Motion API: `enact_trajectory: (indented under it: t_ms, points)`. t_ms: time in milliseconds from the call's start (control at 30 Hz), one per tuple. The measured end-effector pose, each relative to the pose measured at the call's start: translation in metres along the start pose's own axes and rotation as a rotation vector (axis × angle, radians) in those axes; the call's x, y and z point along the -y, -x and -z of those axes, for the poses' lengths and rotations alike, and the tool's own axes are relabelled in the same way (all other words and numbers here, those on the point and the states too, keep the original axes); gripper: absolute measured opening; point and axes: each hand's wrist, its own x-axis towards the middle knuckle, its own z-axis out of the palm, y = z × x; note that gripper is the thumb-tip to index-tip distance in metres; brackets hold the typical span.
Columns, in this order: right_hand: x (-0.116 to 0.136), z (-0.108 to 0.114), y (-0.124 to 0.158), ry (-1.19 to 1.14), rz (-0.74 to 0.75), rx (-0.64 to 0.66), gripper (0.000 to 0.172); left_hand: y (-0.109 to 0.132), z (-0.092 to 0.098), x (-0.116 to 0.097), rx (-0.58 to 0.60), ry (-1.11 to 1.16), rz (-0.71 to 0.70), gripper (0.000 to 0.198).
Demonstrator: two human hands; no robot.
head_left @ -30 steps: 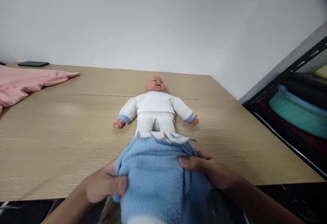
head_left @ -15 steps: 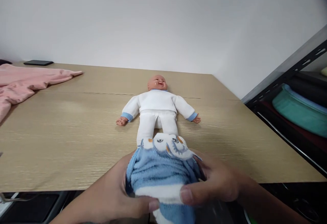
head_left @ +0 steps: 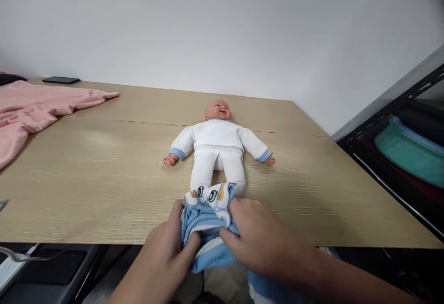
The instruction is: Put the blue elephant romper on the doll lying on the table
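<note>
A baby doll point(head_left: 217, 149) in a white suit with blue cuffs lies on its back on the wooden table point(head_left: 104, 170), head away from me. At its feet I hold a bunched blue fleece garment point(head_left: 208, 230) with a white owl-like face on it. My left hand point(head_left: 166, 253) grips the garment's left side, fingers closed on the cloth. My right hand point(head_left: 256, 239) grips its right side, thumb tucked into the fabric. The garment's opening sits right at the doll's feet, which are hidden behind it.
A pink cloth point(head_left: 31, 109) lies on the table's far left, with a dark phone point(head_left: 60, 80) behind it. A black shelf rack point(head_left: 391, 123) on the right holds a teal cushion point(head_left: 412, 151). A white wall runs behind the table.
Both hands have gathered the blue garment into a tighter bunch and lowered it toward the doll's feet. More of the doll's legs shows than before.
</note>
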Motion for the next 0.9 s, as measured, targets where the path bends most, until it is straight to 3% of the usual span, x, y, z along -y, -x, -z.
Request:
enact_trajectory:
  t_ms: [300, 567, 733, 900]
  points:
    - [0.003, -0.012, -0.007, 0.162, 0.026, 0.059, 0.019, -0.001, 0.0, 0.003, 0.037, -0.265, 0.018, 0.049]
    - [0.0, -0.023, 0.005, 0.123, 0.081, 0.108, 0.019, 0.006, -0.007, 0.024, 0.101, -0.418, 0.006, 0.073]
    - [0.003, -0.022, 0.0, 0.165, 0.143, 0.085, 0.02, -0.001, -0.006, 0.011, 0.17, -0.544, 0.057, 0.059]
    - [0.004, -0.013, -0.003, 0.2, 0.039, 0.159, 0.023, -0.01, -0.011, 0.008, 0.093, -0.502, -0.015, 0.054]
